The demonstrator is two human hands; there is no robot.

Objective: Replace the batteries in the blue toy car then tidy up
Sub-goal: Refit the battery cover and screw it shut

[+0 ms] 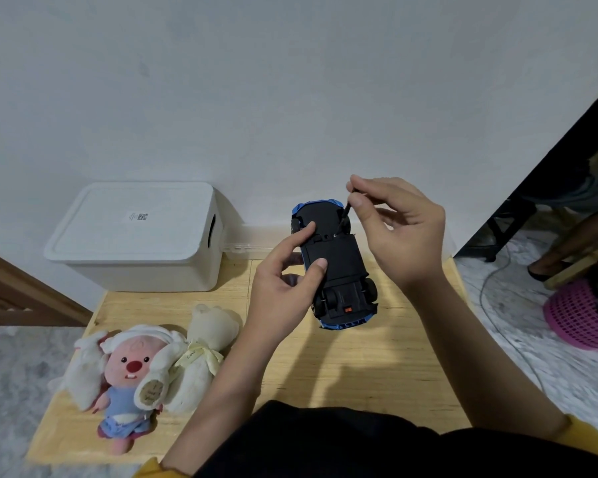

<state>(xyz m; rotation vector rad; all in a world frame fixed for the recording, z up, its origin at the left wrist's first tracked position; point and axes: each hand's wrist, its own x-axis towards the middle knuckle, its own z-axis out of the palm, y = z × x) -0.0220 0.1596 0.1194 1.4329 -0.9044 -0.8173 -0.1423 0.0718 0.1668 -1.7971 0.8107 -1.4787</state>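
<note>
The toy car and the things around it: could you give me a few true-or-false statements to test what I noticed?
1. The blue toy car is held underside up. True.
2. The right hand pinches a thin dark screwdriver with its tip on the car's underside. True.
3. The left hand lies flat on the table. False: it grips the car in the air.
4. The white storage box has its lid off. False: the lid is on.
5. Two plush toys lie on the table at the left. True.
</note>
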